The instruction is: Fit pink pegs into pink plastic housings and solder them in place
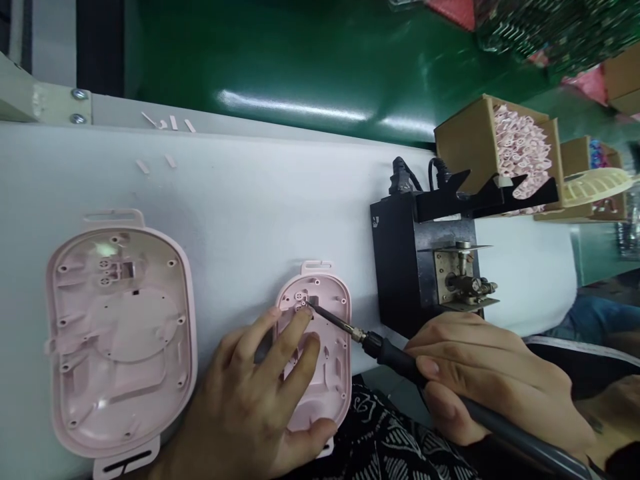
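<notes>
My left hand [260, 387] is laid over a small pink plastic shell [340, 373], its thumb at the near rim and other fingers at the far-left rim and inside. One fingertip presses close to the round screw posts. In my right hand [495, 367] is a black electric screwdriver [400, 360], slanting down to the left. Its dark thin bit touches or nearly touches the shell beside that fingertip; any screw at the tip is too small to make out. Part of the shell's inside is hidden under my left hand.
A larger pink shell [130, 380] lies open-side up at left. Beyond my right hand stands a black machine [405, 260] with a metal mechanism and notched bracket. Cardboard boxes, one full of pink parts [523, 147], are behind it. Small pink strips [170, 161] lie at the back edge.
</notes>
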Action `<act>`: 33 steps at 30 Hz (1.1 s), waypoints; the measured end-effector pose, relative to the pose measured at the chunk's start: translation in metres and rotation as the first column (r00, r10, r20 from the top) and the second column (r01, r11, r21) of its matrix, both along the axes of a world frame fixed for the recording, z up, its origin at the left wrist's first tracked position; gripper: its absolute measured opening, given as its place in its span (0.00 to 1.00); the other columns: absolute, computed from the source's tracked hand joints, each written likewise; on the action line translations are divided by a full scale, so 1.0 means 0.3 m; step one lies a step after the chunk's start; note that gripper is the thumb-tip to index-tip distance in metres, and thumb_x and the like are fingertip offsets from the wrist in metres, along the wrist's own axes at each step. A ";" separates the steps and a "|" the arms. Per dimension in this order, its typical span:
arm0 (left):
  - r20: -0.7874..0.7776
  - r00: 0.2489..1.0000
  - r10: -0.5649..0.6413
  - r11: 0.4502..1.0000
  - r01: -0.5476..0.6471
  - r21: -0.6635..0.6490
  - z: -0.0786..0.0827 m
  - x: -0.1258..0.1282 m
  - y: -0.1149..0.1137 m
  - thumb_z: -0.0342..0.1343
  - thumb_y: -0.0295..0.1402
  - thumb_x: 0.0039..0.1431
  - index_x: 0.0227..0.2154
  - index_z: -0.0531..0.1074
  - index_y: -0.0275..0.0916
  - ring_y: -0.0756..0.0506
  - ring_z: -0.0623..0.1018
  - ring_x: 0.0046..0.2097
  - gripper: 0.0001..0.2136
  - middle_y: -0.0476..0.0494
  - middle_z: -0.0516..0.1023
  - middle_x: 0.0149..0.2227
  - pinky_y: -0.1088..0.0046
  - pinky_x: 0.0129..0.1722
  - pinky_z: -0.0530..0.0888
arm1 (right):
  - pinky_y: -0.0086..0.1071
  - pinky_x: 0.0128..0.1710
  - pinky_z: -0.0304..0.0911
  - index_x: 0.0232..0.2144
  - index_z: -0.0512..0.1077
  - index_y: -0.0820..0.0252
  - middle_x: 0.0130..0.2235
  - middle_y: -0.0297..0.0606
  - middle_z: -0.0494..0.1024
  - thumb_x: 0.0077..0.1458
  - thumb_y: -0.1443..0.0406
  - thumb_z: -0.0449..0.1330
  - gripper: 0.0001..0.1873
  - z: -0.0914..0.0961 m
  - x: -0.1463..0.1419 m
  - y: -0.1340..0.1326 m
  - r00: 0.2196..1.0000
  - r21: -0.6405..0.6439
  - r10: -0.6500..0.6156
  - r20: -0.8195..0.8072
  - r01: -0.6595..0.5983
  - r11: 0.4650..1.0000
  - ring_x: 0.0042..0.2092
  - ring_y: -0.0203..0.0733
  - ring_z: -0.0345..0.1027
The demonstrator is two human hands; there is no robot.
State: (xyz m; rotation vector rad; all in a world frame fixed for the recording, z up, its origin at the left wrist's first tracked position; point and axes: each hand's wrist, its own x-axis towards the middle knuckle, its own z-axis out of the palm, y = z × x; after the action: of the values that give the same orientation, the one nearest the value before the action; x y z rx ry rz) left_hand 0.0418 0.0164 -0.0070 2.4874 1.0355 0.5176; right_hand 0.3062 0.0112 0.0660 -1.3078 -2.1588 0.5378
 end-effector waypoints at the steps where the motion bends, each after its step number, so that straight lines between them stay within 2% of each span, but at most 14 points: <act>1: -0.001 1.000 0.000 1.000 0.000 -0.003 0.000 0.000 0.000 0.60 0.54 0.57 0.53 0.75 0.41 0.33 0.68 0.61 0.27 0.44 0.70 0.65 0.54 0.53 0.67 | 0.36 0.28 0.78 0.40 0.71 0.58 0.26 0.34 0.78 0.49 0.77 0.58 0.16 -0.001 -0.001 -0.002 1.000 0.017 0.000 -0.010 0.000 1.000 0.28 0.41 0.76; 4: -0.009 1.000 -0.006 1.000 0.006 -0.011 -0.003 0.002 0.002 0.60 0.53 0.57 0.53 0.75 0.41 0.33 0.67 0.61 0.27 0.44 0.69 0.65 0.53 0.54 0.67 | 0.37 0.28 0.78 0.39 0.72 0.59 0.26 0.36 0.78 0.48 0.77 0.58 0.15 -0.004 -0.004 -0.009 1.000 0.037 -0.023 -0.020 0.024 0.999 0.28 0.42 0.76; 14: 0.000 1.000 0.000 1.000 0.000 0.001 -0.004 0.007 0.005 0.59 0.53 0.58 0.54 0.75 0.41 0.33 0.68 0.60 0.27 0.42 0.70 0.65 0.53 0.53 0.66 | 0.37 0.31 0.78 0.39 0.72 0.59 0.29 0.36 0.80 0.49 0.77 0.58 0.15 0.000 -0.010 -0.008 0.999 -0.033 -0.032 -0.011 0.032 0.999 0.31 0.41 0.77; 23: 0.006 1.000 0.007 1.000 -0.007 -0.024 0.002 0.004 0.003 0.60 0.50 0.58 0.53 0.75 0.42 0.34 0.68 0.60 0.24 0.48 0.69 0.65 0.54 0.54 0.67 | 0.37 0.28 0.78 0.37 0.73 0.59 0.27 0.35 0.79 0.48 0.77 0.58 0.15 -0.010 -0.017 -0.017 0.996 0.034 -0.072 -0.050 0.074 0.997 0.29 0.43 0.77; 26: 0.005 1.000 0.009 1.000 -0.009 -0.022 0.001 0.004 0.005 0.60 0.50 0.58 0.54 0.75 0.41 0.34 0.68 0.60 0.25 0.47 0.70 0.65 0.54 0.53 0.67 | 0.37 0.26 0.78 0.37 0.73 0.59 0.27 0.34 0.79 0.48 0.77 0.58 0.15 -0.014 -0.015 -0.007 0.998 0.057 -0.024 -0.057 0.027 0.998 0.28 0.43 0.77; 33: 0.009 1.000 0.004 1.000 -0.004 -0.029 0.002 -0.001 0.000 0.60 0.50 0.58 0.54 0.75 0.42 0.34 0.68 0.60 0.25 0.48 0.69 0.66 0.54 0.54 0.67 | 0.35 0.25 0.76 0.36 0.74 0.62 0.26 0.35 0.77 0.46 0.78 0.57 0.15 -0.028 -0.013 -0.008 0.994 0.102 -0.002 -0.108 0.013 0.995 0.27 0.41 0.76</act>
State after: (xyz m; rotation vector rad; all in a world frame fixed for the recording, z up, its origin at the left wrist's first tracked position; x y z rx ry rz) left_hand 0.0415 0.0164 -0.0064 2.4558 1.0375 0.5115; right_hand 0.3024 0.0088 0.0577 -1.2042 -2.0643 0.4766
